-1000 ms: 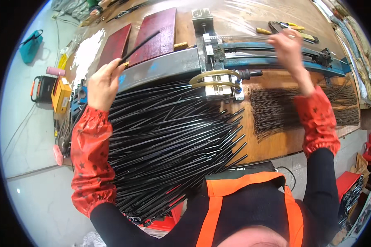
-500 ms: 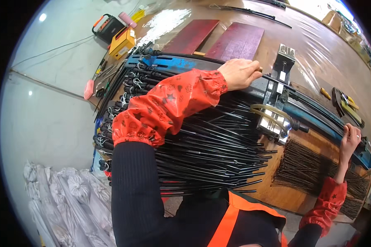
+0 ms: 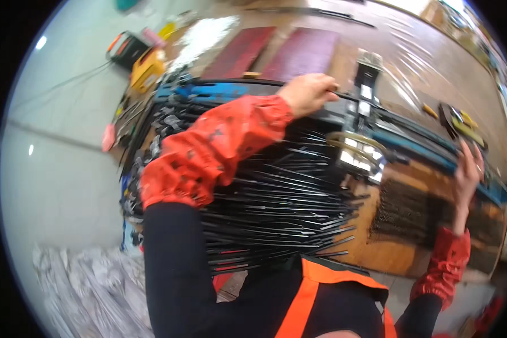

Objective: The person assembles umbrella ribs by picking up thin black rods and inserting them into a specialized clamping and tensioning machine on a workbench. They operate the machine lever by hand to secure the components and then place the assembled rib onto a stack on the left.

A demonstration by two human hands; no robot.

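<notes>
My left hand [image 3: 311, 94], in a red patterned sleeve cover, is closed in a pinch on a thin black rod [image 3: 346, 97]. From my fingers this rod runs right, into a metal clamp fixture [image 3: 365, 90] mounted across a long blue rail [image 3: 414, 147]. A yellowish loop of tubing [image 3: 355, 145] curves over the fixture's near part. Farther right, my right hand [image 3: 468, 169] is raised at the rail with its fingers apart, and nothing shows in it. Below my left forearm lie many black rods [image 3: 281, 208] in a thick layer, their left ends bundled with white ties.
A pile of dark coiled springs [image 3: 414, 211] lies on the wooden bench at right. Two dark red boards [image 3: 301, 53] lie beyond the rail. Yellow-handled pliers [image 3: 465, 124] rest at far right. A yellow box [image 3: 147, 69] stands at the far left; white sacks [image 3: 96, 293] lie on the floor.
The whole view has shifted slightly, so the bench appears farther left. My right hand's fingers have opened away from the rail. My left hand keeps its pinch beside the fixture.
</notes>
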